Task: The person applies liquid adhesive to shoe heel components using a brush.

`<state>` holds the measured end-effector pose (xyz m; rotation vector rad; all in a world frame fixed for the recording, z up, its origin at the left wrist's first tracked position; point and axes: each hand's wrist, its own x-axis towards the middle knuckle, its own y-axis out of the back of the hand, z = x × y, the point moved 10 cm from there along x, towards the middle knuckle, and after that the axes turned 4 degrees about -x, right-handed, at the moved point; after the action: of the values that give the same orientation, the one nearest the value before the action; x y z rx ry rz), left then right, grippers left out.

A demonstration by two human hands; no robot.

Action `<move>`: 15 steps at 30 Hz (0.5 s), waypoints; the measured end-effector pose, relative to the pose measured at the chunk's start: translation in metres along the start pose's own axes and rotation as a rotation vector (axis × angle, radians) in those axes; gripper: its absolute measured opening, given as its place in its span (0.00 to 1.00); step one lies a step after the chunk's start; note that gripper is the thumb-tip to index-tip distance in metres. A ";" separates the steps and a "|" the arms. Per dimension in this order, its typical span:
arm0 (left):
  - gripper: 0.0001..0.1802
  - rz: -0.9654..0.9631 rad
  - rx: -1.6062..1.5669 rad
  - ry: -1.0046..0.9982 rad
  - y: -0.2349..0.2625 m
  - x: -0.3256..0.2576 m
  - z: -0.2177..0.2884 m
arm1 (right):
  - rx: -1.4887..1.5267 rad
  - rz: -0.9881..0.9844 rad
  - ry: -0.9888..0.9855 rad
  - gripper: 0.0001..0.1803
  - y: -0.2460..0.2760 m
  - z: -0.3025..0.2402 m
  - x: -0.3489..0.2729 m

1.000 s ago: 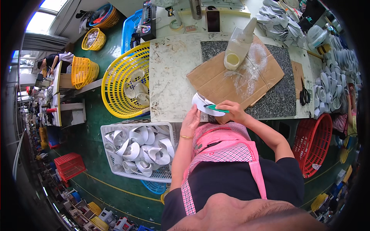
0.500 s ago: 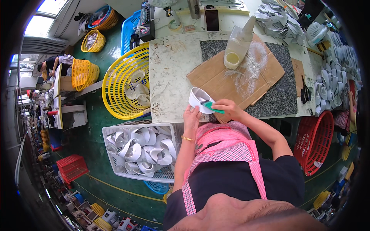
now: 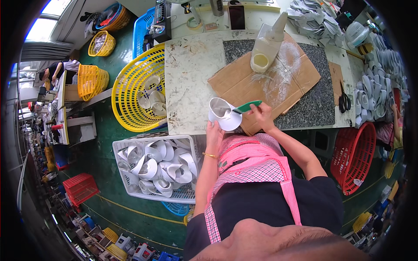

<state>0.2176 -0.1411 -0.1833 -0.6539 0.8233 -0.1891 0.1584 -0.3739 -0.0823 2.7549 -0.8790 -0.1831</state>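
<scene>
Close to the table's front edge, my left hand (image 3: 214,134) grips a white shoe upper (image 3: 230,122) from below, its round opening facing up. My right hand (image 3: 261,116) is closed on a green-handled brush (image 3: 248,106), whose dark end meets the opening's rim. Behind them a brown cardboard sheet (image 3: 235,81) lies on a speckled grey slab (image 3: 320,115). On the cardboard stands a translucent bottle (image 3: 269,45) with a cone-shaped top and a round cut opening in its side, next to a whitish smear.
A white crate (image 3: 191,145) full of similar uppers (image 3: 150,169) stands left of me. A yellow basket (image 3: 126,102) with a few pieces touches the table's left side. Black scissors (image 3: 344,102) lie at the right, near a red basket (image 3: 355,158). Another person (image 3: 56,69) works far left.
The upper has turned, so its wide curved part now faces toward me. My right hand has moved slightly right and up, and more of the brush's green handle shows.
</scene>
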 end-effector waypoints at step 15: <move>0.16 -0.004 -0.012 -0.030 0.002 0.009 0.007 | -0.112 -0.400 0.437 0.14 -0.038 -0.037 -0.040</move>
<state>0.2286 -0.1400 -0.1871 -0.6683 0.7947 -0.1781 0.1539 -0.3134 -0.0549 2.6741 -0.1993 0.2841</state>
